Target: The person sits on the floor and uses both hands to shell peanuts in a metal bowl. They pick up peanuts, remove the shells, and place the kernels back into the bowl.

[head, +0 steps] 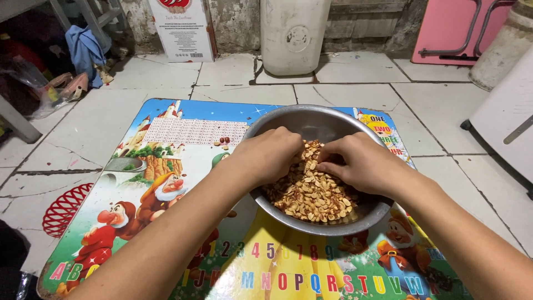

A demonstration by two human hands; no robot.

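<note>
A round metal bowl [311, 118] sits on a low table with a colourful cartoon top [183, 166]. It is partly filled with peanuts [311, 194], tan with reddish skins. Both my hands reach into the bowl from the near side. My left hand [270, 155] rests on the left part of the heap with its fingers curled into the nuts. My right hand [361, 164] lies over the right part, thumb and fingers pinched together at the nuts; what they hold is hidden. A few loose peanuts [223, 142] lie on the table left of the bowl.
A small metal dish [123, 164] sits at the table's left edge. On the tiled floor stand a white plastic jug [293, 33], a cardboard box [183, 28], a red wire basket [64, 208], a folded pink table [461, 28] and a white cabinet [505, 116].
</note>
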